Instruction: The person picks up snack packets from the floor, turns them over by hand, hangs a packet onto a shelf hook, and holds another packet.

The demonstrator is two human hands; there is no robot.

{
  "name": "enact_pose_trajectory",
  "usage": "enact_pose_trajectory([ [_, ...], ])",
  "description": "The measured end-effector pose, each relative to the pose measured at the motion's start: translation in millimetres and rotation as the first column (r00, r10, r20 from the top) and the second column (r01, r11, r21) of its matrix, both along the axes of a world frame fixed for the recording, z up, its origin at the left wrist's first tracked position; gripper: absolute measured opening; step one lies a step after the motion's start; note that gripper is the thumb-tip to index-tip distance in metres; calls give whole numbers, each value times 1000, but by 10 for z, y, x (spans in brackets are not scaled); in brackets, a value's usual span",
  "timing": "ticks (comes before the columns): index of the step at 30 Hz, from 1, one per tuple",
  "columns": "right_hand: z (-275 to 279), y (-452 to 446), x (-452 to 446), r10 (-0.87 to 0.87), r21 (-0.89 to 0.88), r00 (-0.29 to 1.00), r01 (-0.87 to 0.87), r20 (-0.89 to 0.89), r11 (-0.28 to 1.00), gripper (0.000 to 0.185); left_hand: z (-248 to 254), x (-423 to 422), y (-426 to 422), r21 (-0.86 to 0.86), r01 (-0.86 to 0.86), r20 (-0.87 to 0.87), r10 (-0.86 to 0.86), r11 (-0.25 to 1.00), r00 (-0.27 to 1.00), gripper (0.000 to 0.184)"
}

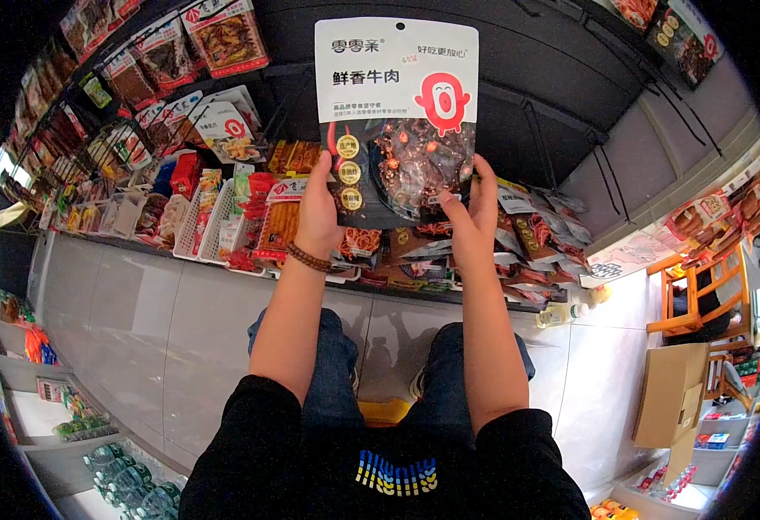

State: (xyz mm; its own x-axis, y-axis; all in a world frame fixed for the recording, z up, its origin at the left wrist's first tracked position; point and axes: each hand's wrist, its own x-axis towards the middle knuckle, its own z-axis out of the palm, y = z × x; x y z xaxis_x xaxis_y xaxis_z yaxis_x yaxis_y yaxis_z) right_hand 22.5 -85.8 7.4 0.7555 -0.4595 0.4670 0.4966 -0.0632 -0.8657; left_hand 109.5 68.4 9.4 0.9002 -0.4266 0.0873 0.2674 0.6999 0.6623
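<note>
A white and black snack pouch (pixel 397 87) with a red cartoon figure and a picture of dark meat is held upright in front of me, its printed face toward the camera. My left hand (pixel 318 212) grips its lower left edge; a beaded bracelet circles that wrist. On the lower right corner is my right hand (pixel 475 212), thumb pressed on the front and fingers behind the bag. Just beneath the pouch, more snack packets (pixel 358 243) lie on the low shelf, partly hidden by it and my forearms.
Packaged snacks (pixel 224 39) hang from the black rack at upper left. White baskets (pixel 191 221) stand on the low shelf. Bare metal hooks (pixel 605 165) project at right. A cardboard box (pixel 670 394) and wooden chair (pixel 701 299) stand at right; bottles (pixel 133 481) fill a shelf at lower left.
</note>
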Motion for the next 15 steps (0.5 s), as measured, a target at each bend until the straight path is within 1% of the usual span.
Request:
enact_pose_trajectory([
  [8, -27, -9, 14, -18, -12, 1000, 18, 8, 1000, 57, 21, -29, 7, -16, -33, 34, 34, 999, 999, 35],
  [10, -25, -5, 10, -7, 4, 1000, 7, -11, 1000, 55, 18, -29, 10, -26, -48, 47, 49, 999, 998, 35],
  [13, -43, -20, 33, -16, 20, 1000, 17, -18, 1000, 58, 6, -21, 12, -43, -36, 17, 37, 998, 999, 35],
  [15, -56, -25, 46, -37, -1, 999, 37, -18, 999, 60, 24, -32, 3, -46, 11, 16, -10, 999, 1000, 34],
])
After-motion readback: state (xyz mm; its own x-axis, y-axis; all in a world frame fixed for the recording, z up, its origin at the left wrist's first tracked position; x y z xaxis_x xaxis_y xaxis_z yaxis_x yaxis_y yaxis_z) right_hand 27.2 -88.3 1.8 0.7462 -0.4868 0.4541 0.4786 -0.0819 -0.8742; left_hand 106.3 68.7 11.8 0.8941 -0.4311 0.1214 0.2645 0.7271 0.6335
